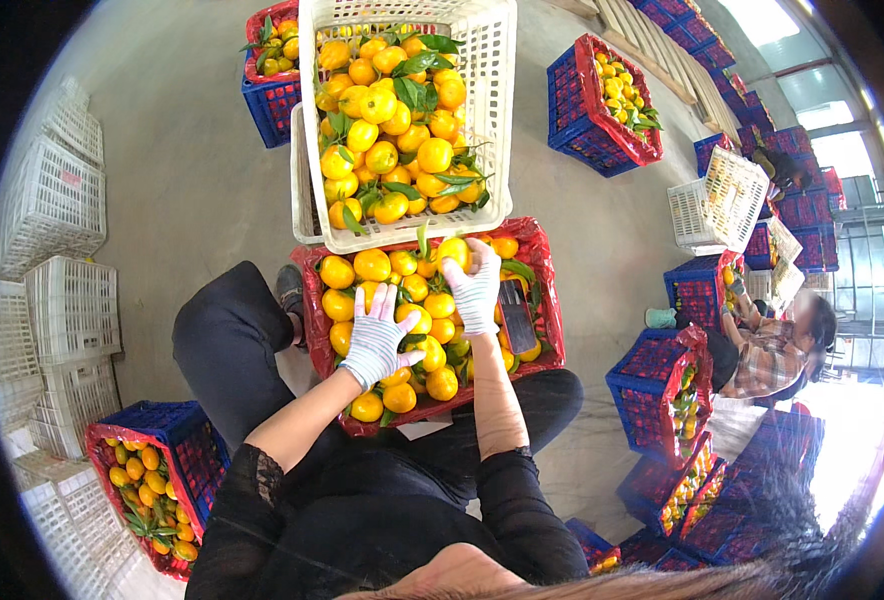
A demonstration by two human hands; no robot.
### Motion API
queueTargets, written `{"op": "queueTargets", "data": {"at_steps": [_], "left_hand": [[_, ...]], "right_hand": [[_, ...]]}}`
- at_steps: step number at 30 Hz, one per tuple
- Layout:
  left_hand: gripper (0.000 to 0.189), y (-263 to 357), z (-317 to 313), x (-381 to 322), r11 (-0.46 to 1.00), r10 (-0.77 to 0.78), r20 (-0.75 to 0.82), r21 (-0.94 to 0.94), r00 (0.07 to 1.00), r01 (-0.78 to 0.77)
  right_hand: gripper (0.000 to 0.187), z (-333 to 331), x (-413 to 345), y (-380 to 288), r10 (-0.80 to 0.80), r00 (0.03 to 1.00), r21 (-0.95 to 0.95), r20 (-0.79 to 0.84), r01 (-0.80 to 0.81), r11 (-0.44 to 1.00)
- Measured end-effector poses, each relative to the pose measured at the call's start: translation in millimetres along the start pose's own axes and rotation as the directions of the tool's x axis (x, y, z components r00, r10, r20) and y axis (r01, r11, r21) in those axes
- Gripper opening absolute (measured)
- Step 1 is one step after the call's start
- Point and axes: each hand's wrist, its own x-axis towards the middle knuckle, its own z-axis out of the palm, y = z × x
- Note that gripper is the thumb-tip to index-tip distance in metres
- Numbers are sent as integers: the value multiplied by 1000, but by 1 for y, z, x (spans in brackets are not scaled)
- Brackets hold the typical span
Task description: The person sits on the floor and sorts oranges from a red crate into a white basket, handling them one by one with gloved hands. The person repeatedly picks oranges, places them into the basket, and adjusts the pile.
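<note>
Between my knees stands a crate lined with red plastic film (549, 289), filled with mandarin oranges (439, 305), some bearing green leaves. My right hand (476, 294), in a striped fingerless glove, grips a mandarin with a leaf (453, 253) at the crate's far side. Fingers apart, my left hand (378, 339) in a matching glove lies on the fruit at left. A smartphone (517, 321) rests on the mandarins at right. Just beyond, a white perforated plastic crate (498, 150) holds loose leafy mandarins (393, 142), tilted towards me.
Blue crates with red liners and mandarins stand at far left (273, 105), far right (573, 105) and near left (179, 450). White crates (66, 187) are stacked along the left. At right, a seated person (772, 360) works among more crates (648, 390). Wooden pallets (652, 52) lie beyond.
</note>
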Motion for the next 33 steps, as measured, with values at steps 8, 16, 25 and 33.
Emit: {"op": "queueTargets", "data": {"at_steps": [8, 16, 25, 33], "left_hand": [[74, 0, 2, -1, 1000, -16, -42, -19, 999, 15], [69, -1, -5, 2, 999, -24, 83, 23, 996, 23], [76, 0, -3, 0, 1000, -14, 36, -10, 999, 15], [76, -2, 0, 1, 1000, -22, 79, 15, 997, 21]], "right_hand": [[62, 28, -25, -16, 313, 880, -549, 357, -74, 832], [69, 29, -19, -9, 286, 822, -650, 493, 130, 749], [74, -3, 12, 29, 603, 714, 24, 357, -652, 758], [73, 32, -23, 38, 415, 833, -460, 365, -226, 859]]}}
